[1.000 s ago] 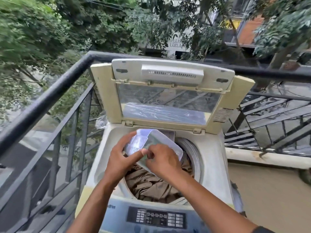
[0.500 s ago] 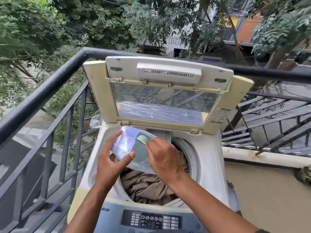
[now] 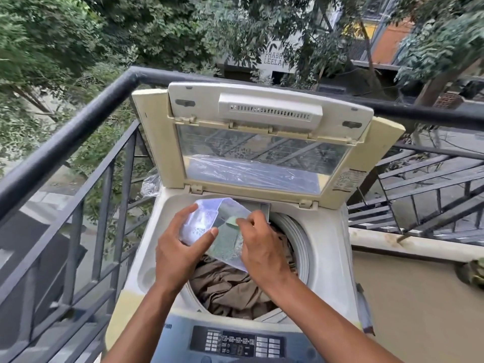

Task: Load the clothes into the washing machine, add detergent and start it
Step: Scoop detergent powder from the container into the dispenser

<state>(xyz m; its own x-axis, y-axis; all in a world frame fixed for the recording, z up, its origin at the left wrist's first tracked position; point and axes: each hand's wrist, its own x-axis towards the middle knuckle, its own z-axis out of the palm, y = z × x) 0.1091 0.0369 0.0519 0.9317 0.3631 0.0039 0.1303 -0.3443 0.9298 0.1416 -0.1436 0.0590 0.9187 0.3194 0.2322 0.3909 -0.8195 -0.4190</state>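
Observation:
A top-loading washing machine (image 3: 327, 258) stands in front of me with its lid (image 3: 256, 142) raised. Brown clothes (image 3: 230, 286) fill the drum. Over the drum I hold a clear plastic tub of white detergent powder (image 3: 207, 221), tilted. My left hand (image 3: 180, 247) grips its left side, thumb on the front. My right hand (image 3: 262, 247) is at the tub's right side and pinches a small green scoop (image 3: 232, 221) inside it. The control panel (image 3: 235, 344) lies at the near edge.
A black metal railing (image 3: 78, 132) runs along the left and behind the machine. More railing bars (image 3: 432, 195) and a concrete ledge (image 3: 408, 244) are on the right. A crumpled clear plastic bag (image 3: 150, 184) sits behind the machine's left corner. Trees and buildings lie beyond.
The tub has shifted slightly left and tilted over the drum. My right hand has moved from the tub's front edge to the green scoop inside. The view has dipped a little.

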